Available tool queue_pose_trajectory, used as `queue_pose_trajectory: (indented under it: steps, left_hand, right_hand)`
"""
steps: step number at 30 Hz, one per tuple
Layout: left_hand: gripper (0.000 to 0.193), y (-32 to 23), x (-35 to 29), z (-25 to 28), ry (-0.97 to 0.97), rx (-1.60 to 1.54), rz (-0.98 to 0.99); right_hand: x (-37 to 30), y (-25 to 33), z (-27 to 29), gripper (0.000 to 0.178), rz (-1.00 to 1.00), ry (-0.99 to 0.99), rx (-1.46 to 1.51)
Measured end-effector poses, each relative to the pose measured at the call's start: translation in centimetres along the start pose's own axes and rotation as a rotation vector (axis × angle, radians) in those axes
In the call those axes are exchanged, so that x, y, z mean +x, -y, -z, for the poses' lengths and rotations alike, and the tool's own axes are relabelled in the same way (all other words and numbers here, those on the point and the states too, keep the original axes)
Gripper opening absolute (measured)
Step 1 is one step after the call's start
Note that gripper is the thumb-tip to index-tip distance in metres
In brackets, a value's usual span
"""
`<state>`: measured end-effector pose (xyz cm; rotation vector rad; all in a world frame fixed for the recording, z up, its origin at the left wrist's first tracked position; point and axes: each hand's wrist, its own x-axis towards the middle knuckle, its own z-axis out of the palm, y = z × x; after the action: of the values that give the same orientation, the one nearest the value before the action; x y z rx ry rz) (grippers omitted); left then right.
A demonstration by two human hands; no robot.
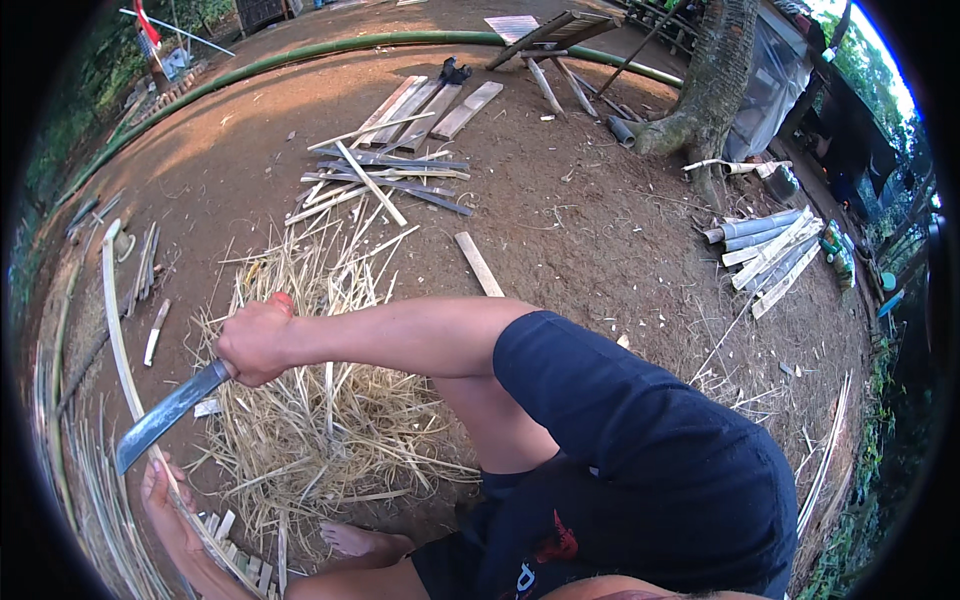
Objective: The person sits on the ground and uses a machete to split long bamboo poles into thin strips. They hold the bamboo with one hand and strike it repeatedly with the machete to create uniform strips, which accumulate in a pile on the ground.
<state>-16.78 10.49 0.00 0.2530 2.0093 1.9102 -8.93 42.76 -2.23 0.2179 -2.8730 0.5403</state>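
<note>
My right arm reaches across to the left, and my right hand is closed round the handle of a machete. Its wide, grey blade slants down to the left, its tip end lying over a long bamboo strip. Lower down, my left hand grips that strip just below the blade. The pale strip curves from the far left down past my left forearm. Whether the edge touches or cuts into it I cannot tell. Beneath my right arm lies a heap of bamboo shavings, beside my bare foot.
Split bamboo pieces and planks lie ahead on the dirt. More bamboo lengths are stacked at right near a tree trunk. Thin strips line the left edge. A small knife-like piece lies beside the long strip.
</note>
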Motion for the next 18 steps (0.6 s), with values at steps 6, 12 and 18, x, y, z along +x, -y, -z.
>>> queue_pose_trajectory:
  steps: [6, 12, 18]
  left_hand:
    - [0.028, 0.8, 1.0, 0.4, 0.014, 0.013, -0.010]
    - [0.028, 0.2, 1.0, -0.8, 0.052, 0.033, 0.019]
    - [0.030, -0.3, -0.9, 0.0, 0.028, 0.078, 0.027]
  right_hand:
    - [0.3, 0.0, -0.4, 0.017, 0.000, -0.028, -0.023]
    - [0.7, -1.2, 0.7, 0.019, -0.072, -0.012, 0.005]
    - [-0.3, 2.0, 4.5, 0.021, -0.157, 0.201, -0.039]
